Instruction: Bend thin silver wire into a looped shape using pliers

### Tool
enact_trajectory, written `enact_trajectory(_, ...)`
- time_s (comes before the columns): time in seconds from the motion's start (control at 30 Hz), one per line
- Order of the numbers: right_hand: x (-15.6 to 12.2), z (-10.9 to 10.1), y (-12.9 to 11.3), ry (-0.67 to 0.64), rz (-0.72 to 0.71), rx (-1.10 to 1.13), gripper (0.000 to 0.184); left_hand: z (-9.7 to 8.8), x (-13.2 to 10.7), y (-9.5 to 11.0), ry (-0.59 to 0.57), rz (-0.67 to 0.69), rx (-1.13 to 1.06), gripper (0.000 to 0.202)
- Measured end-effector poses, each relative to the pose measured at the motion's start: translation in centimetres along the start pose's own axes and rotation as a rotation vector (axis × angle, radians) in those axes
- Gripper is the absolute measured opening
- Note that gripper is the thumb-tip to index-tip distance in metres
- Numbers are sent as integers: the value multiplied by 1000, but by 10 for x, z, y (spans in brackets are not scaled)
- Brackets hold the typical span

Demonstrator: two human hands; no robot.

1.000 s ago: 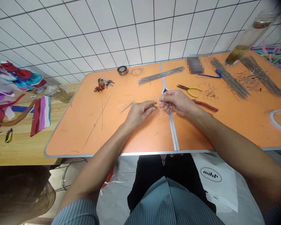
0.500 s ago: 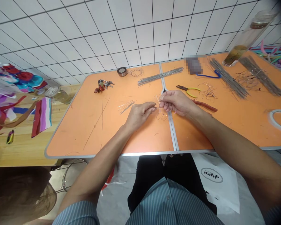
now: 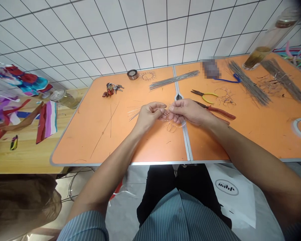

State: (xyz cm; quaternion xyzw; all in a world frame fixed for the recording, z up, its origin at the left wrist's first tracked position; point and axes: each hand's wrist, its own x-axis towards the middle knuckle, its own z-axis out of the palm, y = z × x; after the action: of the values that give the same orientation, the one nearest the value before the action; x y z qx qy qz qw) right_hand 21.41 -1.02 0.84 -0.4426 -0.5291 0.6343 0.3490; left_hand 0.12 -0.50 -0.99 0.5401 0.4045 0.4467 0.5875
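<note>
Thin bent wire (image 3: 177, 126) curves in loops below and between my fingers, over the seam of the orange table (image 3: 150, 147). My left hand (image 3: 150, 115) pinches it from the left with thumb and fingertips. From the other side my right hand (image 3: 188, 112) closes thumb and forefinger on the same wire, the two sets of fingertips almost touching. Part of the wire is hidden by the fingers. Several straight wire pieces (image 3: 134, 113) lie just left of my left hand. Beyond my right hand rest red-handled pliers (image 3: 220, 112) and yellow-handled pliers (image 3: 205, 95).
A wire bundle (image 3: 174, 80), a tape roll (image 3: 132, 74) and keys (image 3: 114, 88) lie toward the wall. Further right are thicker wire bundles (image 3: 249, 83), a glass bottle (image 3: 259, 55) and a white ring (image 3: 297, 129). Coloured ribbons (image 3: 47, 117) hang at left.
My hands have come closer together, and my left fingertips now meet the wire beside my right ones. The wire shape has turned in my grip. The whole view has shifted slightly.
</note>
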Motion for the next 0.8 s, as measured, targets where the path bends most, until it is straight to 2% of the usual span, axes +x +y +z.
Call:
enact_trajectory(0.1, -2, 4, -2, 74, -36, -68, 29, 1, -1, -2, 75, -29, -14, 28)
enact_trajectory(0.2, -3, 6, -4, 124, -68, -104, 23, -1, -4, 0, 87, -31, -17, 29)
enact_trajectory(0.33, -1, 8, -2, 83, -91, -133, 21, -2, -4, 1, 47, -15, 10, 33)
enact_trajectory(0.47, -1, 6, 0, 82, -83, -211, 18, -6, 0, 1, 115, -49, 20, 28)
enact_trajectory(0.67, 0, 1, 2, 173, -79, -451, 17, -23, 9, 5, 92, -79, -16, 24)
enact_trajectory(0.8, 0, 0, 2, 228, -35, -403, 18, -44, 16, 13, 237, -33, -39, 21)
